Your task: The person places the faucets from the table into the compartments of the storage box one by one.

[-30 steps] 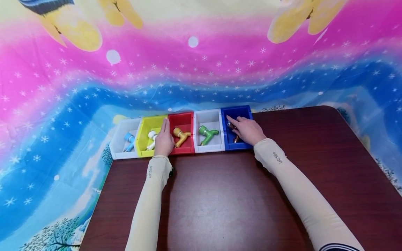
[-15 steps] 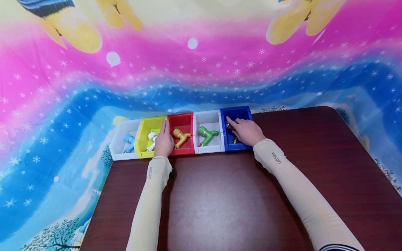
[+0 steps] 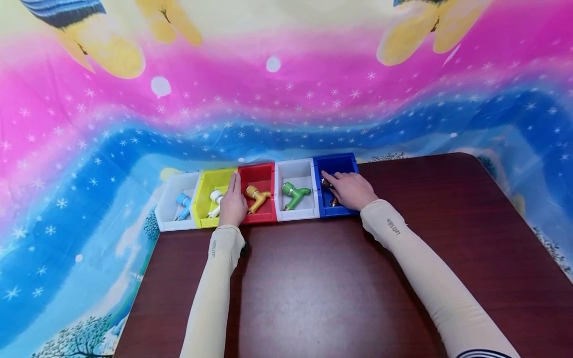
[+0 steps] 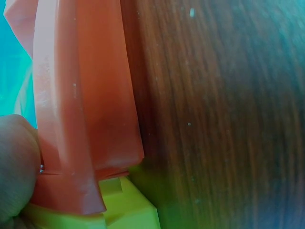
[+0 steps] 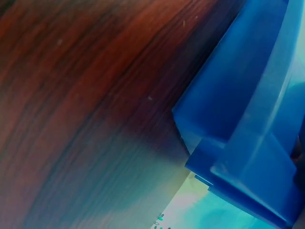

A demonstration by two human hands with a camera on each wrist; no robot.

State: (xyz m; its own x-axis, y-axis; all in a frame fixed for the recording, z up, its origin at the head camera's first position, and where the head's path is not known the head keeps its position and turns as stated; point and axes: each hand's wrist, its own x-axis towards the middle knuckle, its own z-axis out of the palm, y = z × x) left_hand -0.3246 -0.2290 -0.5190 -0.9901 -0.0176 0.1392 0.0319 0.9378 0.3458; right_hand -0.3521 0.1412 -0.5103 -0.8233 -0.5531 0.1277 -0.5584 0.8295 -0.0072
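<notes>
My left hand [image 3: 233, 205] rests with straight fingers along the wall between the yellow bin [image 3: 203, 179] and the red bin [image 3: 264, 170]. Part of that hand [image 4: 16, 167] shows beside the red bin in the left wrist view. My right hand [image 3: 355, 191] reaches into the blue bin [image 3: 340, 160]. Its index finger and thumb lie about the knob of a bronze-brown faucet [image 3: 334, 202], partly hidden by the hand. A white faucet [image 3: 216, 196] lies in the yellow bin, partly behind my left hand. The red bin holds a golden-yellow faucet [image 3: 257, 198].
A white bin [image 3: 295, 171] with a green faucet [image 3: 294, 195] stands between red and blue. Another white bin [image 3: 167, 199] with a light-blue faucet [image 3: 183, 205] ends the row at left. The bins touch along the dark wooden table's [image 3: 304, 278] far edge, against a patterned cloth [image 3: 304, 124].
The whole head view has shifted slightly downward. My right hand and the bronze-brown faucet sit a little further left in the blue bin; my left hand stays in place.
</notes>
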